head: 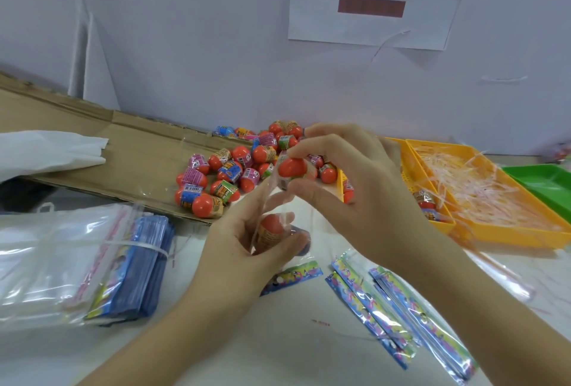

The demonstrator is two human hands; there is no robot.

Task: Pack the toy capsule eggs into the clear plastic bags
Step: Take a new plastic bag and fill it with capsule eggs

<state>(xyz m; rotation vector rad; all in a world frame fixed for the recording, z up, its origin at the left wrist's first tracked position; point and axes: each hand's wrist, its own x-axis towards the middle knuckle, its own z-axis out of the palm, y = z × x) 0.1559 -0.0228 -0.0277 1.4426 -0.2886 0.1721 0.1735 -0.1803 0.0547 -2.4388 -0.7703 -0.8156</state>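
My left hand [247,243] grips a clear plastic bag [279,219] upright in the middle of the view; an orange capsule egg [270,228] sits inside it near the bottom. My right hand [349,178] pinches another orange capsule egg [292,167] at the bag's open top. Behind the hands, a pile of capsule eggs [234,169] with coloured labels lies on flattened cardboard [123,151]. Several empty bags with colourful headers [398,308] lie on the white table at the lower right.
A bundle of bags tied with a band [136,265] lies at the left, inside a larger clear bag. Yellow trays [482,194] with plastic strands and two eggs stand at the right, a green tray [543,182] beyond them. A white wall with a paper sign is behind.
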